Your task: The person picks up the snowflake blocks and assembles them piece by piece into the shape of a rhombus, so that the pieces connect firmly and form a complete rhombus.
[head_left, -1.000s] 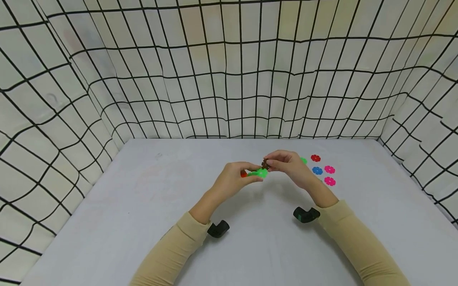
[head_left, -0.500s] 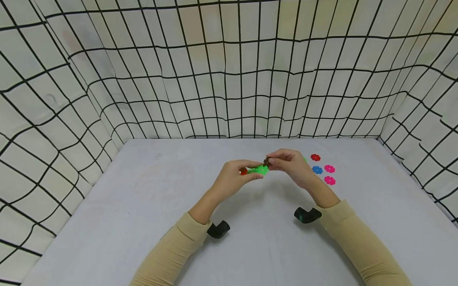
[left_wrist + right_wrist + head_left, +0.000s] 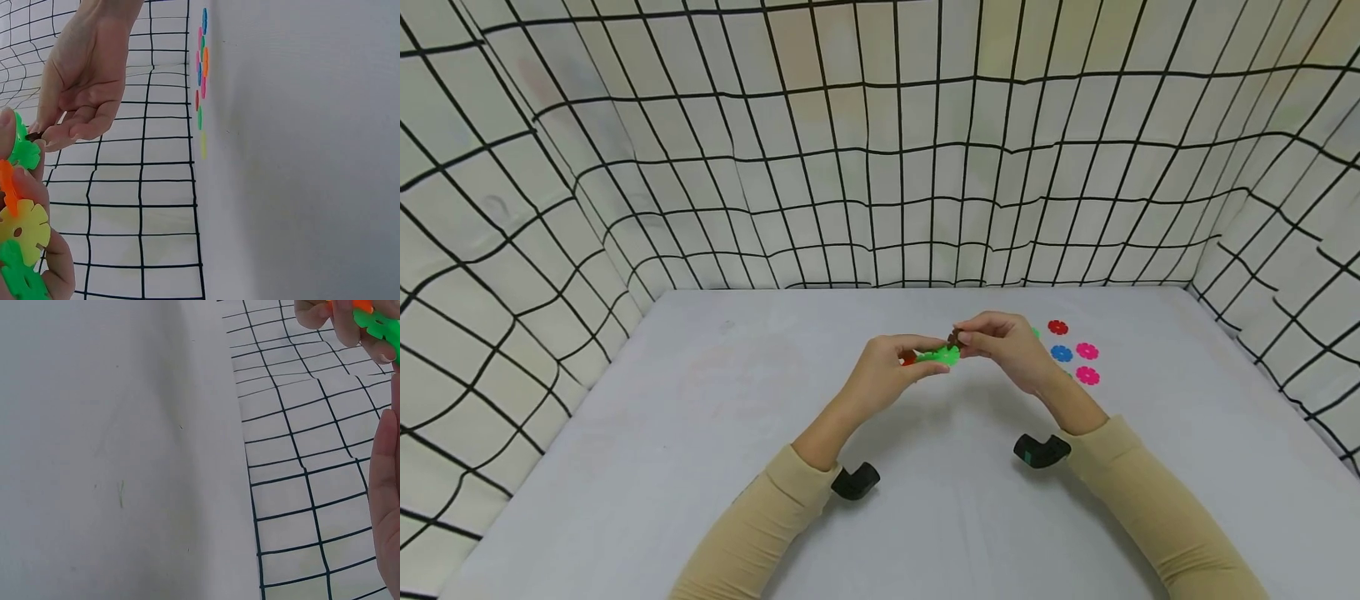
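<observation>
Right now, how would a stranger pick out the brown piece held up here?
Above the white table, find the right hand, the one nearer the loose pink pieces. On the side facing the left hand, it pinches the brown piece, close to the left hand's green piece. Its dark colour sets it apart from that bright neighbour.

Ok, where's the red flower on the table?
In the head view, the red flower lies right of the right hand, just beyond the blue flower.
</observation>
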`<state>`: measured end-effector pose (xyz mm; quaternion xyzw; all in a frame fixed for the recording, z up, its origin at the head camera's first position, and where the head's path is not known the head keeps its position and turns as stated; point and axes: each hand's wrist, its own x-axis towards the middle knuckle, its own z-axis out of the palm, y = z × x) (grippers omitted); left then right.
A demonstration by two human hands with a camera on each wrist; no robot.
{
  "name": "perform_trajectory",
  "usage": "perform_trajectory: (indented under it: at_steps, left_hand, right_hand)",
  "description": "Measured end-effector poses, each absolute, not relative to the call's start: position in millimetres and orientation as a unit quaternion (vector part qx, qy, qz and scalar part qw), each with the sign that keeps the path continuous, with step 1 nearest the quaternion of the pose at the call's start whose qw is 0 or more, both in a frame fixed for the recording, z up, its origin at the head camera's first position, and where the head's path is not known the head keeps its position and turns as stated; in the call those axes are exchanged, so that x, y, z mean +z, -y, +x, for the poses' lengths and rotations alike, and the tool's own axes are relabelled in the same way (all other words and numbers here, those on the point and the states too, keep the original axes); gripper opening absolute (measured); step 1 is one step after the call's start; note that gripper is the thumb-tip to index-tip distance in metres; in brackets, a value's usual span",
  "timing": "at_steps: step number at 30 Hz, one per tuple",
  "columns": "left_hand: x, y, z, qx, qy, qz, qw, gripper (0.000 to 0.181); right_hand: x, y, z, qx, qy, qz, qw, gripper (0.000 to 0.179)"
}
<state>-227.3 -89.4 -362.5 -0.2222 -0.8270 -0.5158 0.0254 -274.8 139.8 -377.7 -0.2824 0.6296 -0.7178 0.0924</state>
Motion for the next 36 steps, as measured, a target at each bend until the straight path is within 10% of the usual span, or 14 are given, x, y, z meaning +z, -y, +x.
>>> perform_trajectory:
  at_steps: [19,36]
  left_hand:
    - [-362,90,-226,-0.497,0.846,-0.192,0.029,0.037]
    - [-362,91,-227,-0.494,0.849,-0.183,0.027,0.037]
  right_hand:
    - [-381,-149,-286,-0.663,-0.699,-0.242,0.115,0.024]
    - [-385,-185,-312,-0.554,-0.816,-0.153,0.058,0.042]
